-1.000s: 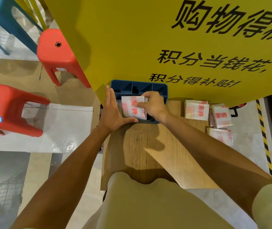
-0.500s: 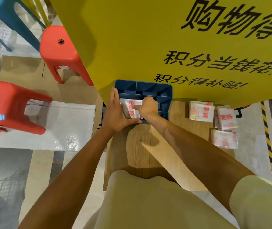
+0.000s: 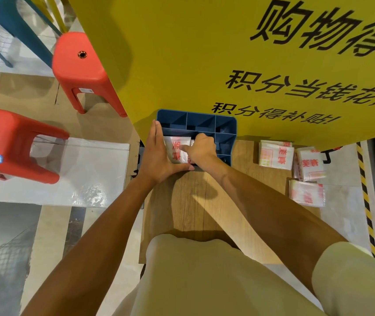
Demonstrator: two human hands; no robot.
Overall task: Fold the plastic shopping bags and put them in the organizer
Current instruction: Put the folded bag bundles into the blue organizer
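A blue organizer [image 3: 225, 120] with several compartments stands at the far end of the wooden table [image 3: 195, 201]. A folded white plastic bag with red print [image 3: 175, 148] lies in its near-left compartment. My left hand [image 3: 159, 156] rests flat against the organizer's left side, fingers straight, thumb along the near edge. My right hand [image 3: 201, 150] has curled fingers and presses down on the bag with its thumb on the plastic. Three more folded bags lie at the right: one [image 3: 275, 153], another [image 3: 309, 164], and a third [image 3: 306, 196].
A large yellow sign [image 3: 204, 53] with black characters hangs over the table's far edge and hides the organizer's back. Two red stools [image 3: 79, 69] [image 3: 11, 142] and a blue stool [image 3: 6, 17] stand at the left. A black-and-yellow striped edge [image 3: 365, 197] runs along the right.
My right hand has pushed the folded bag down from above the organizer into the near-left compartment. My left hand has stayed against the organizer's side.
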